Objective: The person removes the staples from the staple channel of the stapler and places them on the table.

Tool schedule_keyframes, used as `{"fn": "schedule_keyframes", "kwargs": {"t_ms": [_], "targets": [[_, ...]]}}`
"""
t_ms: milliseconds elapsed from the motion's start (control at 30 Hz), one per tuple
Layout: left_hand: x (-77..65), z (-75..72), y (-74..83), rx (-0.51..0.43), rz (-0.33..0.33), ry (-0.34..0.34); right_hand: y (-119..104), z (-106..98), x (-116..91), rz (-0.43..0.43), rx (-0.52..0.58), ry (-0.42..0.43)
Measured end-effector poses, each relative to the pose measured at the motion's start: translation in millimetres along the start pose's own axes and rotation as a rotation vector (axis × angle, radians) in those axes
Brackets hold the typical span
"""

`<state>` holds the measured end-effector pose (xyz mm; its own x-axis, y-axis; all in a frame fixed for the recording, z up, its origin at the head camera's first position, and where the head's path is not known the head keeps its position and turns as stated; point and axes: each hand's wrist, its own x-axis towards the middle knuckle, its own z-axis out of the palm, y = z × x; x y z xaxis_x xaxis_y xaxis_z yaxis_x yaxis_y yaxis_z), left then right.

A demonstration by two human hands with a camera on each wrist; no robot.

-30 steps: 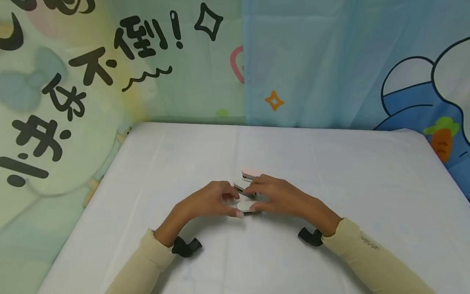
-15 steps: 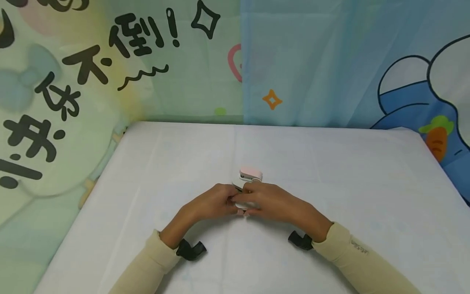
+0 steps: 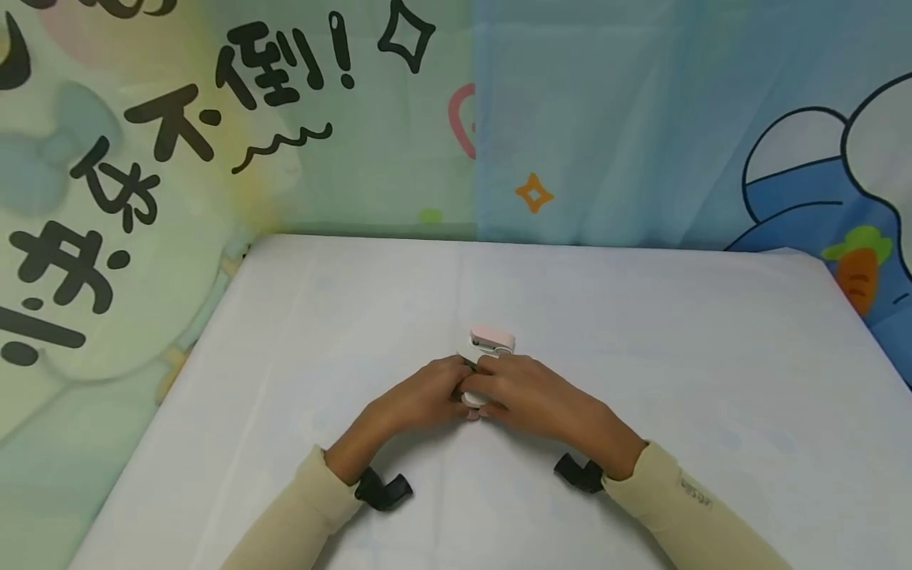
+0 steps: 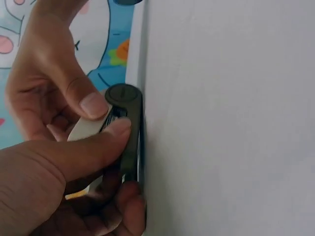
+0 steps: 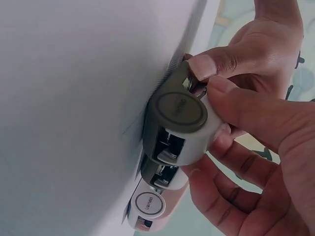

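Observation:
Both hands are on the nearest of three small staplers in a row on the white table. This dark grey and white stapler [image 5: 177, 110] has a round side cap. In the head view only a pale bit shows between the hands. My left hand [image 3: 427, 392] grips its left end, with the thumb on the dark side and fingers curled behind, as the left wrist view shows. My right hand [image 3: 534, 392] holds the other end between thumb and fingers. Behind stand a second dark and white stapler [image 5: 153, 173], mostly hidden, and a pink and white stapler [image 3: 493, 339].
White cloth covers the table [image 3: 641, 317]. A printed curtain [image 3: 606, 119] with cartoon figures hangs behind it and along the left. Each wrist carries a black camera mount [image 3: 385, 491].
My hands have come together on the nearest stapler; the left hand, apart from the right a second ago, now grips it too. The other two staplers stay in place.

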<state>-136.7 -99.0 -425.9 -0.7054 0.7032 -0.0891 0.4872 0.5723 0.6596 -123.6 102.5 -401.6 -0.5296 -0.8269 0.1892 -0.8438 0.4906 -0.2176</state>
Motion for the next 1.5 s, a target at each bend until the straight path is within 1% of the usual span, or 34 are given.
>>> {"fn": "schedule_keyframes", "kwargs": {"t_ms": [100, 267, 333, 433, 500, 600, 667, 733, 833, 933, 1033, 1133, 1233, 1367, 1500], "targets": [[0.9, 0.0, 1.7, -0.001, -0.001, 0.002, -1.1, -1.6, 0.0, 0.001, 0.004, 0.003], [-0.3, -0.1, 2.0, -0.020, -0.008, -0.003, -5.1, -4.6, 1.3, -0.003, 0.006, -0.018], [-0.5, 0.2, 1.2, -0.009, -0.013, 0.001, -5.7, -6.6, 0.3, 0.017, 0.056, -0.025], [-1.0, 0.4, 0.6, 0.011, -0.025, 0.002, -4.6, -8.7, -2.8, 0.056, 0.161, -0.023], [-1.5, 0.6, 0.5, 0.014, -0.029, 0.000, -3.1, -9.1, -4.8, 0.061, 0.218, -0.013], [-2.6, 0.3, 1.4, 0.008, -0.036, -0.002, -1.3, -8.6, -5.5, 0.033, 0.222, -0.007], [-3.2, 0.2, 2.2, 0.001, -0.042, -0.003, -0.6, -9.9, -5.6, 0.029, 0.223, -0.017], [-3.3, 0.1, 2.7, -0.003, -0.039, -0.004, -0.1, -13.2, -6.3, 0.061, 0.246, -0.042], [-2.5, 0.8, 2.7, -0.014, -0.037, 0.002, 1.8, -20.5, -8.3, 0.143, 0.303, -0.082], [-0.9, 1.5, 2.0, -0.027, -0.028, 0.015, 5.1, -27.0, -10.6, 0.214, 0.343, -0.096], [0.9, 1.5, 2.3, -0.026, -0.024, 0.025, 9.2, -31.6, -14.1, 0.263, 0.342, -0.120], [1.6, 1.2, 4.2, -0.026, -0.032, 0.033, 14.3, -33.2, -18.9, 0.309, 0.321, -0.180], [0.3, 0.7, 7.1, -0.052, -0.047, 0.045, 18.5, -32.4, -21.9, 0.337, 0.308, -0.240], [-1.3, 0.9, 9.7, -0.099, -0.061, 0.059, 20.9, -31.6, -22.7, 0.342, 0.289, -0.259], [-1.1, 2.7, 8.3, -0.142, -0.080, 0.053, 21.4, -32.2, -23.2, 0.335, 0.275, -0.250]]}}
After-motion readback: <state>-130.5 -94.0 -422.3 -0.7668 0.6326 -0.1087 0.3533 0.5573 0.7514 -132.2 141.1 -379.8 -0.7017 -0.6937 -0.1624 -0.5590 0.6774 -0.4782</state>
